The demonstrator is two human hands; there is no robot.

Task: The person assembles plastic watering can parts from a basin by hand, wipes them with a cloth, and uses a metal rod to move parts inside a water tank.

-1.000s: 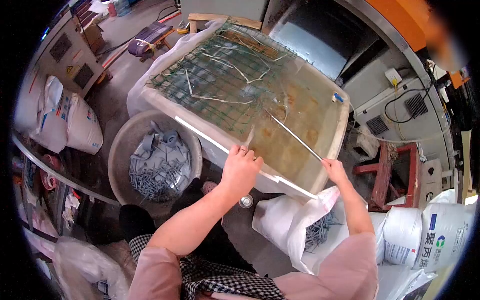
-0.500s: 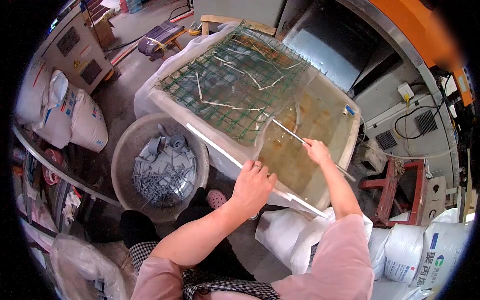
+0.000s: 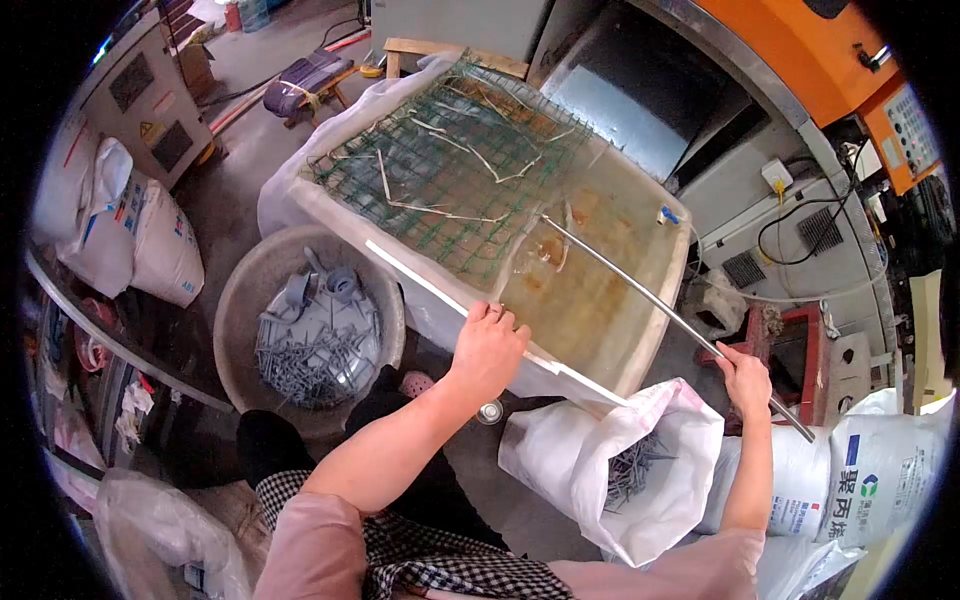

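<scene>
My right hand (image 3: 745, 380) is closed around a long metal rod (image 3: 640, 285) at the right. The rod slants over the large white tub (image 3: 640, 365), its far tip near the water beside the green net (image 3: 430, 190). The net covers the tub's left part, with white strips lying across it. Cloudy water with brownish patches (image 3: 590, 300) shows in the uncovered part. My left hand (image 3: 492, 350) rests at the tub's near rim, fingers curled over the edge. Below my right hand, an open white sack (image 3: 650, 470) holds grey pieces.
A round basin (image 3: 232, 330) at the left contains many thin grey pieces and grey scoop-like parts. Full white sacks (image 3: 165, 245) stand at the far left, others (image 3: 850, 480) at the lower right. A red metal frame (image 3: 805, 340) and grey machine cabinets (image 3: 820, 235) border the tub's right.
My right hand has moved right and toward me with the rod, bringing more of it above the water. The open sack's mouth now shows. My left hand stays at the rim.
</scene>
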